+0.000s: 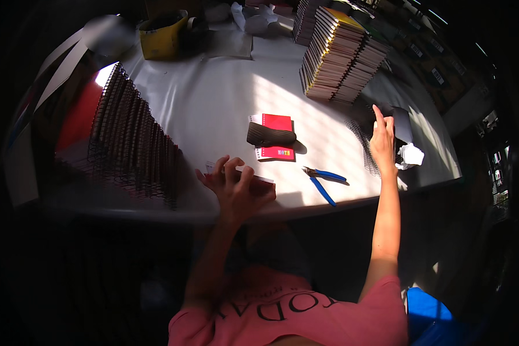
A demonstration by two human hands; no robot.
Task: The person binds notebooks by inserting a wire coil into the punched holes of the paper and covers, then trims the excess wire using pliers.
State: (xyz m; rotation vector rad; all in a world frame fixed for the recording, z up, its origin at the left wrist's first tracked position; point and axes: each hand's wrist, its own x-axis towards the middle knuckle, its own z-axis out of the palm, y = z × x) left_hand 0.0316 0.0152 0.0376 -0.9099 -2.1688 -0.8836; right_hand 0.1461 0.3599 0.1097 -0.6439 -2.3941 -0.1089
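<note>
My left hand [232,183] arches over a small red notebook [264,185] near the front table edge, its bent fingers and thumb around it. On the right, my right hand [382,141] is beside a bundle of loose dark wire binding coils [363,149], index finger stretched out and the others partly bent; I see nothing held in it. Between the hands lies another red notebook [278,153] with punched holes along its left edge. A dark, elongated object [270,135], of a kind I cannot make out, rests across it. Blue-handled cutting pliers [324,177] lie spread on the table.
A tall stack of spiral-bound notebooks [337,60] stands at the back right. At left is a long row of wire-bound red notebooks [130,135]. A yellow container [164,37] stands at the back left. Crumpled white paper [410,156] lies beside my right hand.
</note>
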